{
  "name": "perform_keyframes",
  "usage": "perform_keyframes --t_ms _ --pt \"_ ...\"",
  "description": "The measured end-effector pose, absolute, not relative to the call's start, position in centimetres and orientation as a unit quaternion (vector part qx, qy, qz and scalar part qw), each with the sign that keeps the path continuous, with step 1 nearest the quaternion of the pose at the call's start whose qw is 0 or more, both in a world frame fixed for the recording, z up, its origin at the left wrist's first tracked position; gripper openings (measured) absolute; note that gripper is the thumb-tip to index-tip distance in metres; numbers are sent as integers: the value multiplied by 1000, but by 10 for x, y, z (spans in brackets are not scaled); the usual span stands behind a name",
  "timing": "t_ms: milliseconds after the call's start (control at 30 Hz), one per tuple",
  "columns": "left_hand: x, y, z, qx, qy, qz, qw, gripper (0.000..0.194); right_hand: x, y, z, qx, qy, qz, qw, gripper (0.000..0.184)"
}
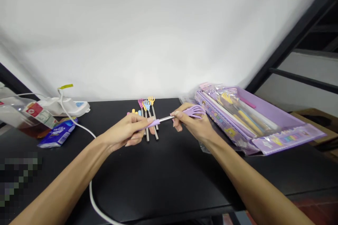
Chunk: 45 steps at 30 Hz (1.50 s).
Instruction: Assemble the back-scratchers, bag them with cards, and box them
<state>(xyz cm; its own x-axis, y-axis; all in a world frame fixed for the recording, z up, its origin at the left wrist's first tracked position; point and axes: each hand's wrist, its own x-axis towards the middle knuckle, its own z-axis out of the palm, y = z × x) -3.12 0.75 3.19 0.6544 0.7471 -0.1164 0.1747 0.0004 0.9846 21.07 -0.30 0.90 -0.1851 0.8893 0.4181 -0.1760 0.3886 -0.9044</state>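
Between my two hands, above the black table, lies a purple back scratcher [166, 118] with a silver metal rod and a hand-shaped head. My left hand [132, 128] is closed on its purple handle. Near the head, my right hand [194, 119] pinches the rod, and the purple claws spread over its fingers. Behind my left hand, several back scratcher heads with metal rods [147, 104] in pink, blue and yellow rest on the table. Coloured handle ends [136, 112] stick up beside them, partly hidden by my left hand.
At right, a purple cardboard box [266, 112] holds wrapped back scratchers, with clear plastic around it. On the left are a bottle of dark liquid [31, 116], a blue packet [58, 133] and a white power strip [66, 106]. A white cable [91, 193] crosses the black table [163, 179].
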Motion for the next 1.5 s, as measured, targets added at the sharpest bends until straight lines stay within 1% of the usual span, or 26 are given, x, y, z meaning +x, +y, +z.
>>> perform_keyframes --t_ms 67,100,133,200,267,300,367,433,467,533,600,700,767,833,900,933,1000,1067,1167,1233,1300,1367,1433,1500 --pt "-28 7 31 652 342 210 643 49 207 -3 5 -293 -605 479 564 23" --pt "-26 7 30 658 344 210 637 49 205 -2 4 -294 -594 489 567 24" --pt "-24 6 30 672 348 219 615 49 205 0 3 -299 -579 501 569 25" --pt "-23 6 27 717 364 250 540 48 204 3 2 -321 -536 529 574 28" --pt "-23 7 23 763 386 292 428 44 204 5 4 -346 -479 564 577 29" --pt "-23 8 20 787 395 313 356 40 204 5 5 -353 -447 586 576 28" --pt "-24 8 13 833 398 333 190 29 202 4 7 -358 -388 626 574 29" --pt "-24 8 7 867 378 323 33 22 199 2 7 -364 -366 651 557 31" --pt "-23 7 5 877 366 311 -22 19 197 1 6 -369 -370 654 546 31" --pt "-20 5 2 886 347 296 -83 18 192 -2 5 -378 -392 650 530 30" --pt "-17 3 1 888 337 294 -104 19 191 -3 6 -376 -412 634 535 29" --pt "-17 5 4 888 355 282 -78 24 198 1 10 -371 -425 599 569 28" --pt "-22 10 8 886 379 263 -35 26 209 7 14 -373 -399 562 621 31" --pt "-31 17 14 888 388 248 17 28 222 15 18 -374 -344 511 693 38" --pt "-40 23 19 893 377 238 64 28 232 22 20 -367 -294 468 748 45" --pt "-44 24 20 894 378 235 61 28 234 23 20 -364 -282 458 761 46" --pt "-46 25 19 891 390 233 13 27 233 23 19 -361 -278 461 761 44" --pt "-44 22 15 886 393 236 -66 29 225 19 16 -357 -290 484 745 41" --pt "-35 18 8 880 362 251 -176 30 210 10 11 -338 -340 536 695 33" --pt "-30 16 6 872 344 267 -223 31 203 5 10 -333 -369 563 660 28" --pt "-28 16 6 866 336 283 -239 32 201 4 11 -339 -384 568 644 29" --pt "-31 18 8 867 332 294 -227 32 205 6 14 -348 -384 551 654 31" --pt "-40 24 9 868 339 297 -207 31 217 12 19 -359 -345 514 699 32" --pt "-53 32 9 864 358 293 -200 28 237 19 26 -373 -264 452 766 35"
